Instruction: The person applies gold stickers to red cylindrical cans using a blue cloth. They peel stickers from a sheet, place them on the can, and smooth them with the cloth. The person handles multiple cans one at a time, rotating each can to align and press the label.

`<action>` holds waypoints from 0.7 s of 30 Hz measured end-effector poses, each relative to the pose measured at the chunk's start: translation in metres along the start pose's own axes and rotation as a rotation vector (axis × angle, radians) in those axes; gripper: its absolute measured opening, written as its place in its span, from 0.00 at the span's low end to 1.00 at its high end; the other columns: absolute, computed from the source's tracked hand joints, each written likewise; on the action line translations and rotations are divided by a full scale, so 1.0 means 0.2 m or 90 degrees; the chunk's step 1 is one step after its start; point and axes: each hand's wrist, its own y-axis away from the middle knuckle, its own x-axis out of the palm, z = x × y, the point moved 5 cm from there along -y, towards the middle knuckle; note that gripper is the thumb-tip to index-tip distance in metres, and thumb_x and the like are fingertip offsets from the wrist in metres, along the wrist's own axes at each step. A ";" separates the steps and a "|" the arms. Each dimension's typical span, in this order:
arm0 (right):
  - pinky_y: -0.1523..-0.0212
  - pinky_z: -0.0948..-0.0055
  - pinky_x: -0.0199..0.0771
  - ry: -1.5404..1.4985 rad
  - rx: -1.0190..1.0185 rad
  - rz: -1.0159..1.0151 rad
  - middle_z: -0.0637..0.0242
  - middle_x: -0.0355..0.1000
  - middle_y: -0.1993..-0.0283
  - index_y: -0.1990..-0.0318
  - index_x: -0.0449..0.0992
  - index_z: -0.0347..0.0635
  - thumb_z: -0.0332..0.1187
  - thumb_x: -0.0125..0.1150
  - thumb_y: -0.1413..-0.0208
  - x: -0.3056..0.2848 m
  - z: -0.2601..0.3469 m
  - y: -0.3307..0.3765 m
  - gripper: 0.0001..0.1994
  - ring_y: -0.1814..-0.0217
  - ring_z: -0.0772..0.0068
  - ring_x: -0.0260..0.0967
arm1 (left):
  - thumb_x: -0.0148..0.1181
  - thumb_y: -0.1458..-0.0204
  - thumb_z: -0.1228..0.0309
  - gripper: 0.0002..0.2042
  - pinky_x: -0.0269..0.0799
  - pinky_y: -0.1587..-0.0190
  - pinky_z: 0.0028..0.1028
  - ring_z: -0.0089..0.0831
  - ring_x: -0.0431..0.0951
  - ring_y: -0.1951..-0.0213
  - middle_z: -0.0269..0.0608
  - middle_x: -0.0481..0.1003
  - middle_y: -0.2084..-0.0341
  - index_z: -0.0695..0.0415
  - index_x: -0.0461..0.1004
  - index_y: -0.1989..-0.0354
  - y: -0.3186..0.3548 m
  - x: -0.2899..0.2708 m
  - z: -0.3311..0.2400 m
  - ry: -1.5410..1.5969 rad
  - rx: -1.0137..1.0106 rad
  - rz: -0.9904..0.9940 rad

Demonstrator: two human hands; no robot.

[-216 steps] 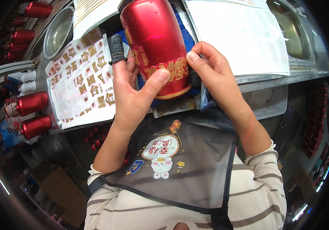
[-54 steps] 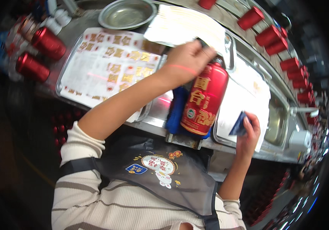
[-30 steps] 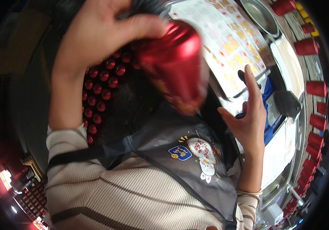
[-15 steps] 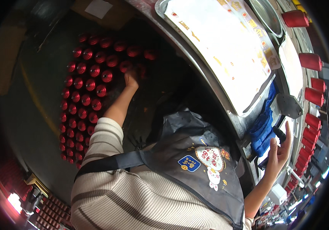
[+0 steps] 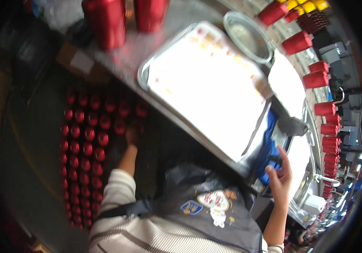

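At the left, my left hand point(image 5: 133, 137) reaches down to the near right edge of a block of red round-topped pieces point(image 5: 89, 134), set in rows low beside the table. Its fingers are dark and smeared, against a red piece at the corner, so I cannot make out a grip. Over the table's right end my right hand point(image 5: 280, 179) is raised, thumb and forefinger apart. Just beyond the fingertips are a small black part point(image 5: 275, 159) and a bunched blue cloth point(image 5: 265, 158). A grey metal fixture point(image 5: 292, 126) stands above them.
A tray point(image 5: 144, 76) with a bright white sheet covers much of the metal table. Two large red tapered cylinders point(image 5: 107, 25) stand at its far left. A round metal bowl point(image 5: 248, 38) sits behind the tray. Red cups point(image 5: 325, 109) line the right side, near a white box point(image 5: 314, 204).
The view has swung, bringing the large red cylinders and more of the table into sight. My left hand stays by the same corner of the rows; my right hand keeps its spread pose.
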 end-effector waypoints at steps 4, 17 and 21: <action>0.72 0.85 0.64 0.005 0.047 0.050 0.63 0.73 0.51 0.35 0.67 0.37 0.31 0.68 0.48 0.04 -0.05 -0.04 0.31 0.72 0.88 0.63 | 0.52 0.42 0.68 0.11 0.77 0.55 0.38 0.41 0.81 0.58 0.47 0.80 0.59 0.56 0.78 0.56 0.13 -0.20 0.12 -0.076 -0.203 0.063; 0.48 0.78 0.68 -0.253 -0.016 0.087 0.59 0.70 0.44 0.36 0.66 0.31 0.27 0.64 0.46 0.03 0.00 -0.16 0.29 0.47 0.76 0.68 | 0.79 0.63 0.57 0.42 0.64 0.37 0.41 0.48 0.68 0.40 0.56 0.67 0.41 0.65 0.65 0.41 -1.58 -1.96 -0.79 0.060 -0.094 -0.491; 0.46 0.78 0.67 -0.289 -0.089 0.016 0.59 0.70 0.45 0.36 0.66 0.30 0.27 0.63 0.45 -0.02 -0.22 -0.16 0.28 0.47 0.75 0.68 | 0.80 0.66 0.57 0.37 0.68 0.44 0.43 0.50 0.73 0.49 0.53 0.72 0.52 0.62 0.69 0.48 -1.60 -1.92 -0.57 0.097 0.011 -0.609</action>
